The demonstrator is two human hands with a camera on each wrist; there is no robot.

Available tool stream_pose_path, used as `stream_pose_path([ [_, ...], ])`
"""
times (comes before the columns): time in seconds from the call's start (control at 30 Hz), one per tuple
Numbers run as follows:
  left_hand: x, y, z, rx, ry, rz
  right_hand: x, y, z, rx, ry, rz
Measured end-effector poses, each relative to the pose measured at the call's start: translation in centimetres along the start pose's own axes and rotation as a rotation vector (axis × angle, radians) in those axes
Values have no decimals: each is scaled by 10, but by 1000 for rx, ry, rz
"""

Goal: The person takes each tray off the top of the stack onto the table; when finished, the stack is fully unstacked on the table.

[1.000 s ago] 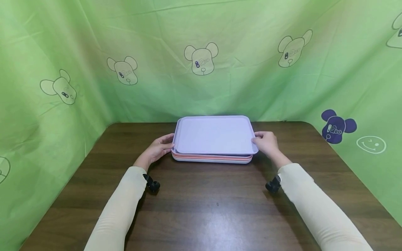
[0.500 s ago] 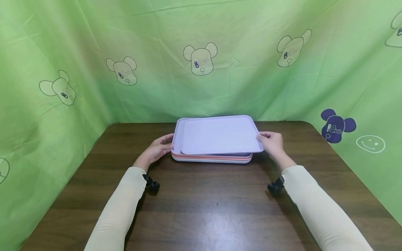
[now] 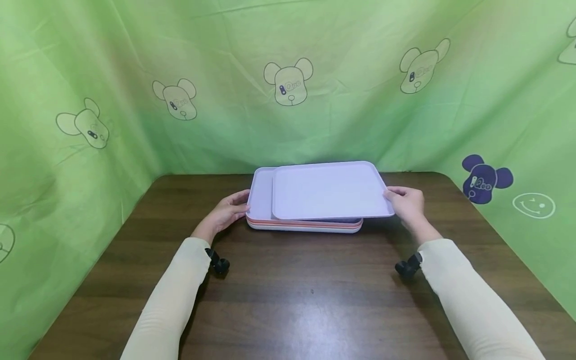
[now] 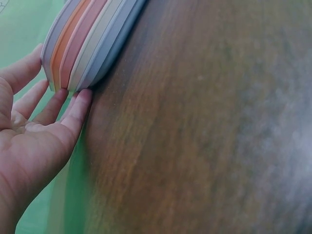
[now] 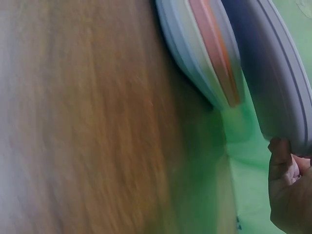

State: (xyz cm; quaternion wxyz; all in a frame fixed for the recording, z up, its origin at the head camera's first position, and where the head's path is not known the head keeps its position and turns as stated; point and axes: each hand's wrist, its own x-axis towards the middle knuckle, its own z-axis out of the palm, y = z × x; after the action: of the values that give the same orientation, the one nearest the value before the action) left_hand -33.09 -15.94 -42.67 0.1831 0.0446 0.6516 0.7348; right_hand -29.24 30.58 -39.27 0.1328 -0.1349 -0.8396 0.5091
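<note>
A pale lilac rectangular tray (image 3: 330,190) overhangs the right end of a stack of trays (image 3: 301,227). My right hand (image 3: 407,205) pinches this tray at its right edge, and in the right wrist view its underside (image 5: 273,73) stands clear of the stack's end. Another lilac tray (image 3: 261,195) tops the stack. Below it show coloured rims (image 4: 80,44) in orange, pink, cream and bluish tones. At the stack's left end, my left hand (image 3: 225,212) touches the rims with extended fingertips, its thumb up near the top rim, without curling round them.
The stack stands near the back of a brown wooden table (image 3: 288,300). A green curtain (image 3: 225,135) with bear-head prints hangs behind it and along both sides. A black wrist camera (image 3: 218,263) sits at the left sleeve, another (image 3: 409,266) at the right.
My right hand has drawn the upper lilac tray to the right and slightly up, uncovering the left part of the lilac tray below. My left hand has stayed at the stack's left end.
</note>
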Motion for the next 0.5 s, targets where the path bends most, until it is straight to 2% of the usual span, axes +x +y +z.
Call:
stream_pose_path([
  [0.27, 0, 4, 3, 6, -8, 2, 10, 10, -32, 68, 25, 72],
  [0.5, 2, 6, 5, 17, -16, 12, 14, 19, -69, 156, 23, 160],
])
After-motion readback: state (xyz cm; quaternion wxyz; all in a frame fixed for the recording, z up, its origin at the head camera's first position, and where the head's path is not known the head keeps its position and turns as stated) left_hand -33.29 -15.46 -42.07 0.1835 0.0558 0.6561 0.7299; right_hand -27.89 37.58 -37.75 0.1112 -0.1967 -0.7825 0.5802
